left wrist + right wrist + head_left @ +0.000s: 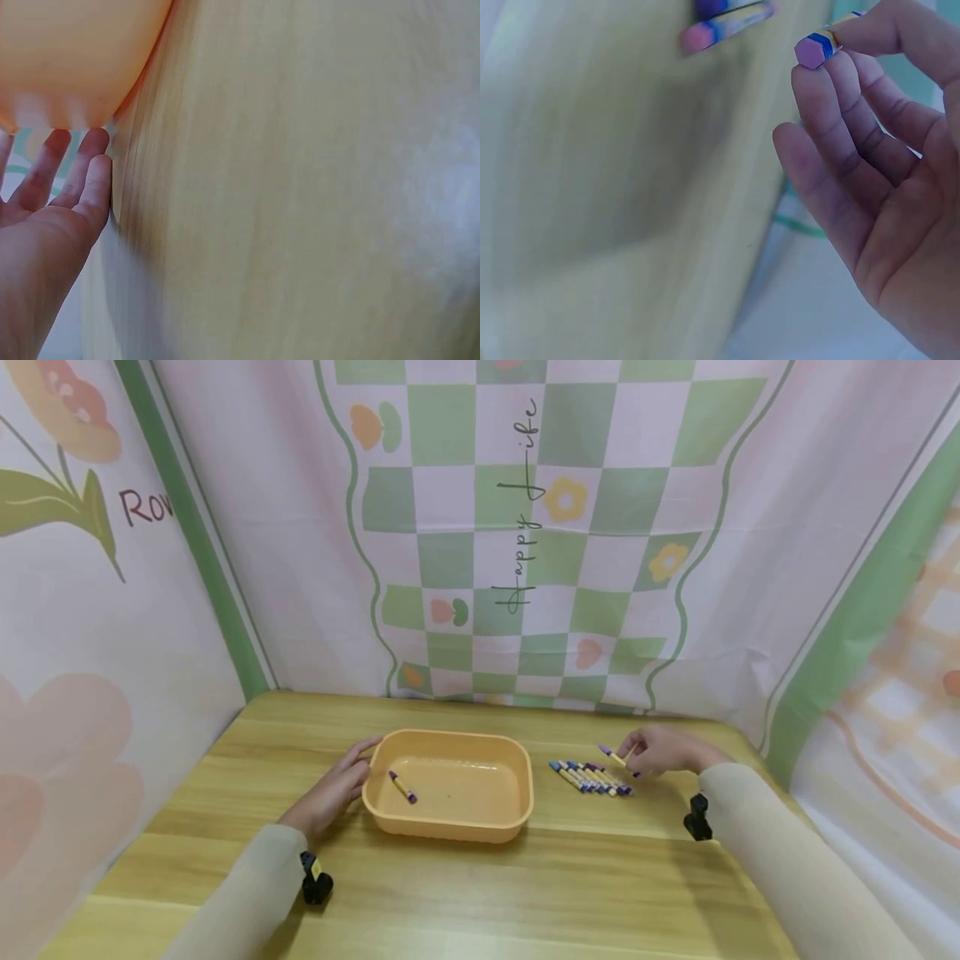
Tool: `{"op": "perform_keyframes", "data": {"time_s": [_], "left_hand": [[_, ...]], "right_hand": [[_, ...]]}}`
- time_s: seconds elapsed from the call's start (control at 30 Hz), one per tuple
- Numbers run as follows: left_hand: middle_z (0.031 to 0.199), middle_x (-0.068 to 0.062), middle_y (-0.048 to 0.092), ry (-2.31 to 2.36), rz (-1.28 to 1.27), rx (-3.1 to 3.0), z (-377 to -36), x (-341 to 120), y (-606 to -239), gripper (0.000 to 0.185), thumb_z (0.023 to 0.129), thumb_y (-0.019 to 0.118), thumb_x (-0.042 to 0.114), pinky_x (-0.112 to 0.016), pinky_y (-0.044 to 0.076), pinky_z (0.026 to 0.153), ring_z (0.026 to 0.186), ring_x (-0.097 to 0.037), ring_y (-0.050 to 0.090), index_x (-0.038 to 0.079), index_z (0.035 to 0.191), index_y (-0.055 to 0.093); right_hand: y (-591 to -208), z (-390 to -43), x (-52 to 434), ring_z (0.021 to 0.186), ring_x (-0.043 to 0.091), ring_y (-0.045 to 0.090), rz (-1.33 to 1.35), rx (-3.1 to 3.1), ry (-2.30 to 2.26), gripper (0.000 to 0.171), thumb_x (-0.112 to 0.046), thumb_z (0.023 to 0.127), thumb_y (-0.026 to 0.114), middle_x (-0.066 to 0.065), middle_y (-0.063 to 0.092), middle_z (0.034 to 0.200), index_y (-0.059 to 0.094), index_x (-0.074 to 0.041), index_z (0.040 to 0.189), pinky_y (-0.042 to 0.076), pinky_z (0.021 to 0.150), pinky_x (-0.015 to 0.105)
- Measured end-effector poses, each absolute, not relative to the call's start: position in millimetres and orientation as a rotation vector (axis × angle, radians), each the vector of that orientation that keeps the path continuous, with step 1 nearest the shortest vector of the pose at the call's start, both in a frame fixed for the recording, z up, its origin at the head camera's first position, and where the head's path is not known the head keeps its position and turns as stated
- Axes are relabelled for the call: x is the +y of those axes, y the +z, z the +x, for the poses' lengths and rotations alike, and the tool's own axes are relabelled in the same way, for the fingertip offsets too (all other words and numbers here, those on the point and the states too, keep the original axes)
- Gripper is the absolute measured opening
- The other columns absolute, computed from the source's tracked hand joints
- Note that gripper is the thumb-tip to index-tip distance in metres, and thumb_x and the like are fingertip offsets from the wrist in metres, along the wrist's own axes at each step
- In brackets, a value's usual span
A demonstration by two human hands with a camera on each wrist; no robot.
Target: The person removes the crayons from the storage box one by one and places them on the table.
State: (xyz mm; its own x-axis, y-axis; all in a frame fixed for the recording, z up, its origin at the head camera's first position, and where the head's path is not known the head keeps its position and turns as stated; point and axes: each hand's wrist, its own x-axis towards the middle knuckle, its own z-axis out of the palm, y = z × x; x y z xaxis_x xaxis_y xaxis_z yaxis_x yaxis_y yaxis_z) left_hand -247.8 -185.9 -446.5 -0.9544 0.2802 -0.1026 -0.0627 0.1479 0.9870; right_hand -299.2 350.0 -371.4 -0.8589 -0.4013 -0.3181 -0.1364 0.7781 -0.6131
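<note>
My left hand (333, 789) rests with its fingers extended against the left wall of an orange plastic tub (450, 828). In the left wrist view, the fingertips (94, 142) lie right at the tub's side (82, 60). Inside the tub, toward its left end, lies one purple-ended crayon (402, 787). To the right, my right hand (663, 752) pinches a crayon (615, 757) between thumb and fingertips, above the table. Its pinkish-purple hexagonal end (810, 54) faces the right wrist camera. Just left of this hand, several crayons (588, 778) lie side by side in a slanted row.
The wooden table (465, 893) carries the tub and the crayons. A patterned cloth (510, 552) hangs along the table's back edge, with more printed cloth at the left and right sides. A black wrist camera (698, 818) is strapped on each sleeve.
</note>
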Motion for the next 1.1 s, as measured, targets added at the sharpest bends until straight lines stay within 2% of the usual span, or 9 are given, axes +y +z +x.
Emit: {"op": "perform_keyframes", "data": {"time_s": [0.17,0.4,0.67,1.1], "left_hand": [[0.159,-0.022,0.028,1.88,0.206,2.171,-246.9,-185.0,-445.2,0.063,0.099,0.041,0.014,-0.049,0.03,0.117,0.141,-0.038,0.038,0.019,0.159,0.022],[0.159,-0.023,0.027,1.884,0.219,2.168,-248.1,-185.0,-446.3,0.064,0.099,0.04,0.014,-0.049,0.03,0.117,0.141,-0.039,0.038,0.018,0.159,0.021],[0.159,-0.023,0.028,1.897,0.225,2.158,-248.9,-185.6,-448.4,0.063,0.099,0.04,0.012,-0.049,0.031,0.116,0.14,-0.038,0.039,0.018,0.159,0.022],[0.159,-0.022,0.029,1.888,0.224,2.162,-249.8,-186.9,-449.4,0.063,0.099,0.041,0.014,-0.048,0.032,0.116,0.14,-0.037,0.04,0.019,0.159,0.023]], "right_hand": [[-385.8,-297.6,362.0,0.077,0.021,0.06,-0.375,2.583,-0.808,0.034,-0.005,0.078,0.067,0.011,0.065,0.095,0.065,0.004,0.111,0.055,0.067,0.04],[-400.7,-298.5,367.2,0.08,0.021,0.063,-0.374,2.58,-0.811,0.032,-0.005,0.076,0.067,0.008,0.067,0.095,0.067,0.005,0.107,0.057,0.074,0.038],[-408.1,-296.8,368.3,0.077,0.022,0.064,-0.318,2.511,-0.863,0.031,-0.004,0.079,0.065,0.007,0.067,0.088,0.066,0.007,0.108,0.057,0.068,0.037],[-401.7,-296.7,366.9,0.08,0.022,0.062,-0.324,2.534,-0.848,0.033,-0.008,0.081,0.065,0.007,0.066,0.091,0.065,0.006,0.111,0.056,0.071,0.038]]}}
